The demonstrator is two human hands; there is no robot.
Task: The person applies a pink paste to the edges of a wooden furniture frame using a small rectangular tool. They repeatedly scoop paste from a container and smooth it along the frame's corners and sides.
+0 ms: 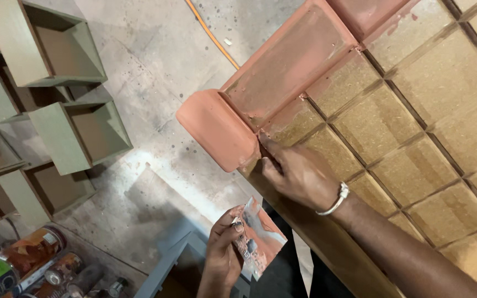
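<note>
Stiff panel [415, 143], putty seam under my right hand [299, 176] fingertips, nothing grasped; left hand [222, 254] pinches flimsy smeared card [260, 237].

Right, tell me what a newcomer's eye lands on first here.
The reddish-brown moulded edge of the grid-grooved board cuts across the upper middle. The right hand presses into the seam below its rounded corner, while the left hand holds a smeared card at bottom centre. Open green boxes sit on the floor, left.
</note>
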